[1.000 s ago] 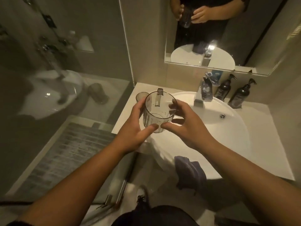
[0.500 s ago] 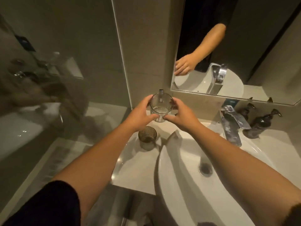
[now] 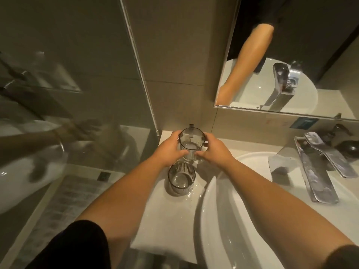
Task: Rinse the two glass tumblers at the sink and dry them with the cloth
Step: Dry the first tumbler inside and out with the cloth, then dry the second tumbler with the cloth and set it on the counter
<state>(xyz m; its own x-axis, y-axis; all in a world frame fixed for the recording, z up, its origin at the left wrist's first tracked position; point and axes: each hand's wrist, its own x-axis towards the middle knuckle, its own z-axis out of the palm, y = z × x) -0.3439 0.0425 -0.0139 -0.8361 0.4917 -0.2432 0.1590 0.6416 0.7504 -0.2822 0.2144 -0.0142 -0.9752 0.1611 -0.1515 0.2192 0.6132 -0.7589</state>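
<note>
A clear glass tumbler with a handle (image 3: 191, 144) stands upright at the back left of the white counter (image 3: 165, 216), close to the wall. My left hand (image 3: 168, 150) grips its left side and my right hand (image 3: 212, 150) grips its right side. A ribbed glass tumbler (image 3: 181, 178) stands upright on the counter just in front of it, untouched, with a little water beside its base. The white sink basin (image 3: 219, 220) lies to the right. The cloth is out of view.
A chrome tap (image 3: 314, 167) juts over the basin at the right, with a dark pump bottle (image 3: 349, 148) behind it. A mirror (image 3: 291, 55) hangs above. A glass shower screen (image 3: 68, 94) borders the counter's left edge, with a bath mat (image 3: 64, 206) on the floor below.
Both hands carried the handled tumbler away from over the basin, back and down to the counter's rear left corner behind the ribbed tumbler. My view moved closer and tilted down.
</note>
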